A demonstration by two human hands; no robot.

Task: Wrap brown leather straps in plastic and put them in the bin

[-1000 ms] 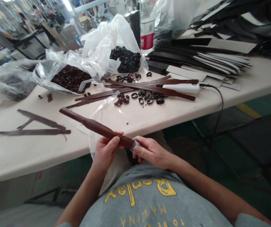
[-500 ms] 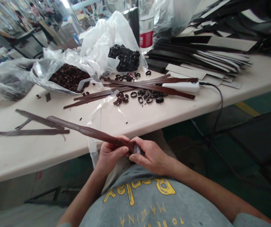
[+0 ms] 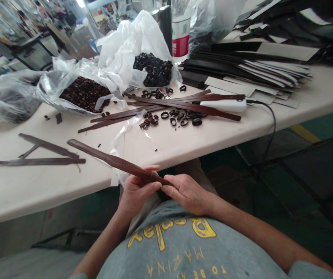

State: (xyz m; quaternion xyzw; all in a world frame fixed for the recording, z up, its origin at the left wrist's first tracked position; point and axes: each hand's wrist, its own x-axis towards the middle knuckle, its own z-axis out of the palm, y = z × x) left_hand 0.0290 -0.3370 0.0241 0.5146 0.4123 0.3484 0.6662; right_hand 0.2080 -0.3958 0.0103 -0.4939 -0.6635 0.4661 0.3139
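A brown stitched leather strap runs from above the table edge down into both hands. My left hand is closed round it, thumb on top, beside a narrow leather loop that encircles the strap. Close by, my right hand pinches the strap's near end between thumb and fingers. That end is mostly hidden by the fingers. Left of the strap, several brown leather strips lie on the table. Farther back, more brown straps lie crossed over one another.
Black loops and small brown loops lie loose mid-table. Behind are plastic bags of brown loops and black loops. A white device has a black cable. Stacked black strips lie at right, near a red-labelled bottle.
The strap has shifted slightly right and toward me in my hands. Clear plastic seen at my right fingers before no longer shows there. The loop now shows plainly beside my left hand.
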